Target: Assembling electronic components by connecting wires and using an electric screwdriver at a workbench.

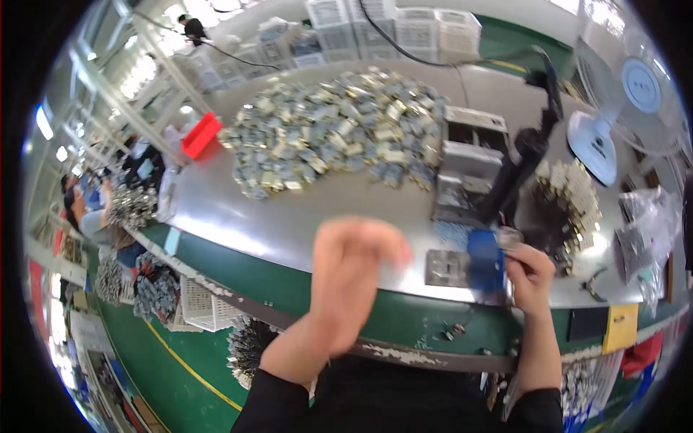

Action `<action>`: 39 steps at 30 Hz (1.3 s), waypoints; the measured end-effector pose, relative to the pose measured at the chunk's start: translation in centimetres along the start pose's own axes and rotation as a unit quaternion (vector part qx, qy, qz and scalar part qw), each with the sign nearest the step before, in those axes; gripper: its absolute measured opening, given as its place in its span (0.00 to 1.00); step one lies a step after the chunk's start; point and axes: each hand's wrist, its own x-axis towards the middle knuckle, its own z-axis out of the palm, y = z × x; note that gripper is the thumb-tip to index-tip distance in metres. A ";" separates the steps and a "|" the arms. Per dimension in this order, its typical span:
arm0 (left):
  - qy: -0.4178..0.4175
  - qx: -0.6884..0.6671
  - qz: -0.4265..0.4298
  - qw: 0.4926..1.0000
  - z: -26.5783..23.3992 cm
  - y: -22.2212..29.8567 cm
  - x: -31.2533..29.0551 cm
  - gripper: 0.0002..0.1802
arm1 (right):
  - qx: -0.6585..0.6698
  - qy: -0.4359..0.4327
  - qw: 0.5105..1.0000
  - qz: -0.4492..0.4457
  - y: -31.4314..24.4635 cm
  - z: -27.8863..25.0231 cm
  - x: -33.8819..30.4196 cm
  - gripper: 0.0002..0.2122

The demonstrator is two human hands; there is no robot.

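Note:
My left hand (354, 270) is raised over the near edge of the metal work surface (231, 224). Motion smears its fingers, and I see no object in it. On the right, my right hand (530, 278) has its fingers bent together against the right side of a blue block (486, 261). What those fingers pinch, if anything, is hidden. A round metal piece (510, 237) shows just above the fingertips. Left of the block lies a flat metal plate (446, 268). Beyond both hands spreads a large heap of small grey and pale metallic parts (339, 133).
A metal box-like fixture (469, 166) stands behind the blue block, beside a black jointed arm (523, 155). Farther right are a bundle of parts with pale ends (570, 202), a fan (595, 141) and pliers (593, 285). A red bin (201, 136) sits left of the heap.

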 end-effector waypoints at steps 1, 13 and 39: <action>0.078 0.067 -0.104 0.989 -1.0 -2.2 0.6 0.38 | 0.020 -0.045 0.999 -0.015 -0.7 0.5 0.7 0.07; -0.279 0.299 -0.183 0.894 -2.7 -7.8 1.0 0.17 | -0.012 -0.238 0.970 -0.040 -2.1 1.7 2.4 0.09; -0.184 -0.075 -0.444 0.874 -3.4 -10.3 -1.2 0.17 | 0.015 -0.185 0.978 -0.096 -1.0 2.9 2.9 0.09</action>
